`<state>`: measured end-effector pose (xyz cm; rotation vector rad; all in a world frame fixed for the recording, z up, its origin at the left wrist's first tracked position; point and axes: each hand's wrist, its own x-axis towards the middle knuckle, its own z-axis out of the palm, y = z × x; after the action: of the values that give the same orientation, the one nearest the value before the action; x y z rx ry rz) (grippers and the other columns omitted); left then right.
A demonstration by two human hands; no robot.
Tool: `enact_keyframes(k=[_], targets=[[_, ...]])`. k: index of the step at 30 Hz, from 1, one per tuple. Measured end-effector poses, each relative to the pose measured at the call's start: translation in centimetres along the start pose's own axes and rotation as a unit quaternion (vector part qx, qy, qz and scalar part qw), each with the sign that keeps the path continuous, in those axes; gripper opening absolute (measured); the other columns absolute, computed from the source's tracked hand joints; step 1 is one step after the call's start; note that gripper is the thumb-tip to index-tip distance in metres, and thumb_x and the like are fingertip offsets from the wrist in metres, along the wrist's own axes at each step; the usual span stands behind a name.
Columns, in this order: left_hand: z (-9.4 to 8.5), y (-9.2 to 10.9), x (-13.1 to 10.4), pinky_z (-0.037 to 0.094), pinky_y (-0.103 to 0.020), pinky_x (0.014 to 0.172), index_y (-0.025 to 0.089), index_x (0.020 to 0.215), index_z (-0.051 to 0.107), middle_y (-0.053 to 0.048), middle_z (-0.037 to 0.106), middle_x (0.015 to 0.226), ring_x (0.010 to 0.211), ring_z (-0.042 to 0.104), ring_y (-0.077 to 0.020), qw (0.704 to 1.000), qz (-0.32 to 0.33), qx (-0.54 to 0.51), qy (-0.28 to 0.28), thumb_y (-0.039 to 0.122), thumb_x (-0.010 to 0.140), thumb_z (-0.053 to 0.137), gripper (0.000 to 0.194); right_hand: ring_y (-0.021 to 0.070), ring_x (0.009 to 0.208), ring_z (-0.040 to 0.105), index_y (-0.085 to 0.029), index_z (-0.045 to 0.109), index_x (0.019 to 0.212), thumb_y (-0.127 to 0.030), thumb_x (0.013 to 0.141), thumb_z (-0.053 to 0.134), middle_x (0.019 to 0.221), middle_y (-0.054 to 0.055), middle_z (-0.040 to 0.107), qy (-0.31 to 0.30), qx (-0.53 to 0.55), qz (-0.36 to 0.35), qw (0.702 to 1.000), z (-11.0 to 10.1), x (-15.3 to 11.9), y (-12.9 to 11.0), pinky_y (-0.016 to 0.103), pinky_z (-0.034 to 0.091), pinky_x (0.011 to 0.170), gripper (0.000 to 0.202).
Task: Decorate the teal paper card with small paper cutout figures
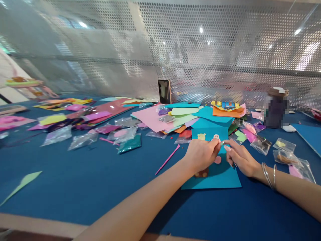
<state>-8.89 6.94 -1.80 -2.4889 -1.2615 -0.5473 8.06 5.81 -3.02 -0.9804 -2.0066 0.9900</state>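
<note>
My left hand (202, 153) is closed over a blue paper sheet (220, 179), its fingertips pinched; whatever they hold is too small or hidden to name. My right hand (240, 158) meets it from the right, index finger and thumb brought close to the left fingertips, the other fingers curled. Stuck or lying on the sheet are a yellow animal-head cutout (201, 136), a pink face cutout (216, 137), a pink round piece (217, 160) and a brown piece (201, 173). My left hand and wrist partly cover the brown piece.
Left of the sheet lies a pink strip (167, 159). Behind it are stacked coloured papers (150, 117) and small plastic bags (130, 143). A phone (164, 91) leans against the perforated metal panel (200, 50). A dark bottle (276, 108) stands at the right.
</note>
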Motion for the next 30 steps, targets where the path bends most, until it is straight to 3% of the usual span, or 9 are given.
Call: enact_keyframes(k=[2,4,7,12,18,23,26,30], targets=[[0.2,-0.4,0.0,0.024,-0.021,0.041,0.017,0.078,0.057,-0.004,0.063,0.056,0.048,0.058,-0.018,0.999,-0.037,0.006,0.021,0.034,0.089,0.024,0.039,0.0093,0.044,0.042,-0.014,0.042,0.115,-0.045,0.088,0.033,0.052,-0.004,0.046,-0.01,0.006,0.009,1.0,0.0,0.1,-0.1,0.021,0.035,0.044,0.041],[0.2,-0.7,0.0,0.022,-0.021,0.04,0.017,0.076,0.057,-0.004,0.063,0.056,0.048,0.058,-0.0173,0.999,-0.042,0.0,0.024,0.035,0.089,0.024,0.04,0.0101,0.046,0.044,-0.015,0.029,0.13,-0.042,0.088,0.036,0.053,-0.004,0.048,-0.021,0.008,0.006,1.0,0.0,0.1,-0.1,0.021,0.037,0.046,0.051],[0.3,-0.8,-0.1,0.02,-0.021,0.041,0.017,0.076,0.058,-0.003,0.064,0.057,0.049,0.058,-0.0164,1.0,0.002,-0.024,0.019,0.035,0.089,0.024,0.04,0.0104,0.048,0.047,-0.017,0.021,0.136,-0.04,0.087,0.04,0.054,-0.004,0.051,-0.047,-0.005,0.003,0.999,-0.1,0.2,0.0,0.021,0.038,0.048,0.057],[1.0,-0.9,-0.3,0.019,-0.022,0.04,0.017,0.071,0.059,-0.002,0.064,0.057,0.047,0.057,-0.0156,0.997,0.038,-0.048,0.037,0.036,0.089,0.028,0.04,0.0094,0.045,0.045,-0.016,0.026,0.134,-0.04,0.087,0.04,0.052,-0.005,0.048,-0.075,-0.067,0.009,0.995,-0.1,0.3,0.0,0.02,0.034,0.046,0.055],[0.9,-2.2,-0.2,0.022,-0.021,0.042,0.021,0.067,0.062,0.001,0.063,0.054,0.048,0.056,-0.0134,0.994,0.047,-0.069,0.077,0.049,0.082,0.039,0.039,0.0079,0.042,0.038,-0.017,0.045,0.119,-0.032,0.083,0.048,0.047,-0.007,0.044,-0.066,-0.179,-0.025,0.981,0.2,0.5,-0.2,0.019,0.025,0.044,0.039],[0.3,-1.7,-0.1,0.024,-0.022,0.04,0.021,0.087,0.058,0.0,0.064,0.06,0.048,0.056,-0.0173,0.998,0.05,-0.026,-0.01,0.044,0.083,0.04,0.03,0.0074,0.041,0.038,-0.014,0.056,0.088,-0.019,0.077,0.048,0.045,-0.006,0.044,-0.044,-0.185,-0.015,0.982,0.2,0.7,0.4,0.019,0.025,0.043,0.014],[0.1,-0.9,-0.1,0.027,-0.023,0.04,0.019,0.087,0.056,-0.001,0.065,0.065,0.052,0.058,-0.0184,0.995,0.086,-0.007,-0.049,0.036,0.085,0.036,0.026,0.0074,0.042,0.039,-0.014,0.054,0.069,-0.018,0.072,0.048,0.047,-0.004,0.045,-0.039,-0.122,0.006,0.992,0.1,0.9,0.7,0.019,0.025,0.042,0.009],[0.2,-0.4,-0.1,0.028,-0.023,0.04,0.017,0.082,0.053,-0.002,0.063,0.063,0.051,0.058,-0.017,0.996,0.083,-0.004,-0.018,0.027,0.086,0.03,0.026,0.0059,0.037,0.034,-0.014,0.053,0.067,-0.027,0.074,0.046,0.043,-0.006,0.04,-0.066,0.068,0.061,0.994,-0.1,1.2,0.7,0.019,0.025,0.039,0.017]])
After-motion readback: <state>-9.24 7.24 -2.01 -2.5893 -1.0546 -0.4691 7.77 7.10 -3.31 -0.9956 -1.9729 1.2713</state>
